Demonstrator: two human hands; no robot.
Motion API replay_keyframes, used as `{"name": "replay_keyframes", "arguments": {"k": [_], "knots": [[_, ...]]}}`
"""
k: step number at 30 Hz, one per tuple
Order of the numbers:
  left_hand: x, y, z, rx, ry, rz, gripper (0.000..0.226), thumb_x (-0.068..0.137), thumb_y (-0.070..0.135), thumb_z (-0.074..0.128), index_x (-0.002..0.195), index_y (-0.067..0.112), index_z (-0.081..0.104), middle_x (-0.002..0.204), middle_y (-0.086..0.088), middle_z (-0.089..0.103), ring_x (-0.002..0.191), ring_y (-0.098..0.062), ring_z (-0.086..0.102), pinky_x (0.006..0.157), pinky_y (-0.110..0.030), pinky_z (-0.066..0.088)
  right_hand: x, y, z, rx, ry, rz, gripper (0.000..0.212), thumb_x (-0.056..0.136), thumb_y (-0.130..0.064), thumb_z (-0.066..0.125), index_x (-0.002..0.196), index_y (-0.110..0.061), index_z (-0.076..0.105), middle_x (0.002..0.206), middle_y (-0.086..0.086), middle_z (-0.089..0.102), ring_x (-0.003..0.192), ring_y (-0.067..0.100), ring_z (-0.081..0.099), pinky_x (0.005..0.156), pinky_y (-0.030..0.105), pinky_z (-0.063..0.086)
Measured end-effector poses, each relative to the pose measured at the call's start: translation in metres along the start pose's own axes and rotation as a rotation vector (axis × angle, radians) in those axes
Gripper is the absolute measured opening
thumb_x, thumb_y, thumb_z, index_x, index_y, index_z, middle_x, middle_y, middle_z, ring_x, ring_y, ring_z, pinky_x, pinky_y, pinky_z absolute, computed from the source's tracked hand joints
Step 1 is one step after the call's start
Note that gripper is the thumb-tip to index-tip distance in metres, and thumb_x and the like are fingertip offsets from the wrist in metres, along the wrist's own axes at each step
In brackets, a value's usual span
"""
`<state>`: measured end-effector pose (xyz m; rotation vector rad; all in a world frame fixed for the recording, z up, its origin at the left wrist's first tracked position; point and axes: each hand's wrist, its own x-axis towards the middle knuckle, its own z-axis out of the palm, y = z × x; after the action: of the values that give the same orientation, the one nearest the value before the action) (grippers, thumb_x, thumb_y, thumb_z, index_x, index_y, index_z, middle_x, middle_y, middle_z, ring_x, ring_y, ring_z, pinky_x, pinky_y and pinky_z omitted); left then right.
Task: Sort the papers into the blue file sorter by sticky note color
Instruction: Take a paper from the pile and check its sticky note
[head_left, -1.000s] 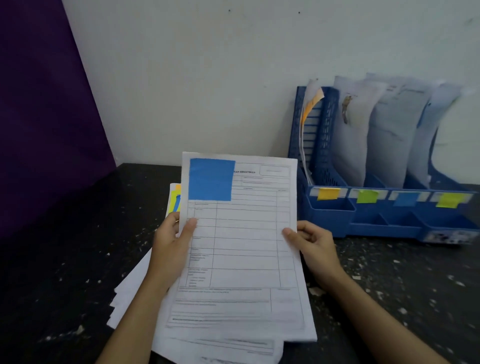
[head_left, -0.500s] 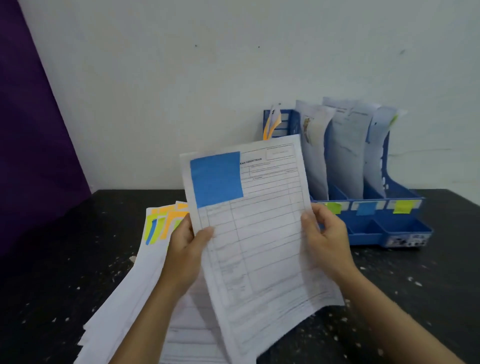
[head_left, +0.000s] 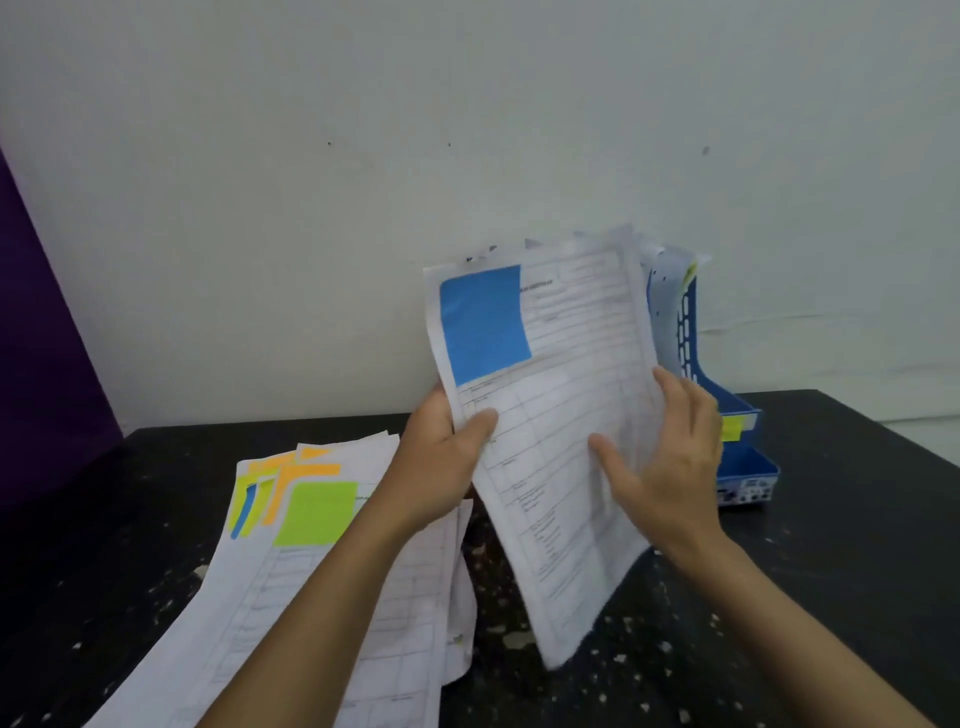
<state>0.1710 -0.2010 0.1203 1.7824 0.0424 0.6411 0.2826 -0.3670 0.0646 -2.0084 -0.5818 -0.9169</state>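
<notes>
Here the sheet (head_left: 561, 441) with the blue sticky note (head_left: 483, 322) is held up off the table, tilted so its top leans toward the blue file sorter (head_left: 727, 415) at about two o'clock from it; it covers most of the sorter, so which slot it is headed for cannot be told. The left hand (head_left: 441, 462) pinches the sheet's left edge just under the note, thumb on the printed face and fingers curled behind, which looks like the grip that carries the weight. The right hand (head_left: 670, 457) lies against the right half of the sheet with fingers straight and slightly apart, thumb spread out over the face; it seems to steady and steer the paper more than hold it, and motion blur makes the contact hard to read. Only the sorter's right end wall and its front tray with a yellow label (head_left: 732, 428) show, at three o'clock from the sheet, with papers already standing in it. At eight o'clock lies the pile of unsorted papers (head_left: 311, 571), fanned on the dark speckled table (head_left: 831, 545) so that the green note (head_left: 317, 512) on top and orange, yellow and blue notes beneath show at their corners, handy for picking by colour. A purple panel (head_left: 41, 364) stands at nine o'clock against the white wall (head_left: 311, 208)
</notes>
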Motion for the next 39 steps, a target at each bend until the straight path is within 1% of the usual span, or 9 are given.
{"name": "replay_keyframes", "arguments": {"k": [3,8,11,13,16,20,25,32,39], "knots": [[0.007,0.012,0.025,0.015,0.037,0.079,0.027,0.094,0.008,0.047,0.095,0.033,0.056,0.099,0.016,0.065,0.096,-0.004,0.062,0.083,-0.026,0.052,-0.006,-0.016,-0.005,-0.030,0.018,-0.081,0.068,0.077,-0.054,0.053,0.130,-0.012,0.045,0.143,0.013,0.025,0.132,0.025,0.022,0.104,0.052,0.024],[0.013,0.024,0.048,0.042,0.083,0.129,0.032,0.094,0.005,0.044,0.121,0.023,0.047,0.103,0.012,0.061,0.091,0.005,0.060,0.066,-0.008,0.049,-0.018,-0.029,-0.016,-0.066,-0.175,-0.230,0.081,0.075,-0.067,0.044,0.138,-0.016,0.038,0.155,0.019,0.006,0.143,0.030,0.003,0.108,0.047,0.009],[0.011,0.028,0.054,0.000,0.070,0.138,0.032,0.094,0.003,0.044,0.120,0.023,0.045,0.097,0.016,0.059,0.077,0.013,0.059,0.059,-0.011,0.051,-0.014,-0.028,-0.017,-0.050,-0.228,-0.227,0.066,0.080,-0.040,0.046,0.138,-0.010,0.035,0.147,0.021,0.033,0.133,0.036,0.035,0.104,0.053,0.035],[0.010,0.030,0.055,-0.046,0.041,0.133,0.031,0.094,0.005,0.048,0.117,0.026,0.044,0.100,0.013,0.059,0.079,0.007,0.061,0.057,-0.014,0.053,-0.009,-0.025,-0.019,-0.023,-0.142,-0.214,0.056,0.076,-0.008,0.047,0.131,-0.004,0.046,0.127,0.020,0.056,0.108,0.037,0.059,0.081,0.048,0.054],[0.009,0.027,0.053,-0.136,-0.087,0.173,0.048,0.089,0.014,0.061,0.127,0.031,0.037,0.119,0.011,0.055,0.096,0.000,0.063,0.068,-0.021,0.055,-0.003,-0.023,-0.026,0.036,-0.054,-0.174,0.059,0.069,0.019,0.054,0.125,0.000,0.054,0.111,0.018,0.065,0.082,0.036,0.066,0.061,0.042,0.057],[0.007,0.016,0.049,-0.047,-0.218,0.204,0.078,0.072,0.048,0.066,0.138,0.033,0.027,0.135,0.015,0.044,0.119,0.001,0.051,0.085,-0.018,0.050,0.004,-0.024,-0.033,0.085,0.040,-0.174,0.059,0.073,0.015,0.047,0.129,-0.002,0.052,0.115,0.017,0.064,0.094,0.031,0.065,0.078,0.030,0.054],[0.012,-0.002,0.049,0.116,-0.185,0.132,0.061,0.084,0.043,0.062,0.135,0.035,0.029,0.131,0.025,0.041,0.117,0.016,0.039,0.099,-0.017,0.037,0.017,-0.036,-0.048,0.194,0.173,-0.168,0.059,0.072,0.016,0.040,0.126,-0.001,0.054,0.106,-0.001,0.060,0.096,-0.003,0.050,0.084,-0.006,0.033],[0.031,-0.039,0.051,0.532,-0.313,0.088,0.072,0.088,0.030,0.061,0.146,0.023,0.019,0.152,0.007,0.022,0.138,-0.009,0.023,0.107,-0.024,0.022,0.042,-0.026,-0.045,0.221,0.134,-0.130,0.054,0.078,0.008,0.038,0.126,-0.008,0.057,0.100,0.008,0.069,0.065,0.008,0.051,0.061,-0.003,0.035],[0.043,-0.074,0.053,0.879,-0.488,0.008,0.091,0.087,0.036,0.060,0.149,0.017,-0.003,0.158,0.000,-0.006,0.144,-0.016,-0.012,0.118,-0.034,0.004,0.066,0.000,-0.025,0.206,0.065,-0.019,0.056,0.083,0.015,0.040,0.130,-0.014,0.054,0.106,-0.008,0.062,0.083,0.010,0.055,0.068,-0.005,0.036]]}}
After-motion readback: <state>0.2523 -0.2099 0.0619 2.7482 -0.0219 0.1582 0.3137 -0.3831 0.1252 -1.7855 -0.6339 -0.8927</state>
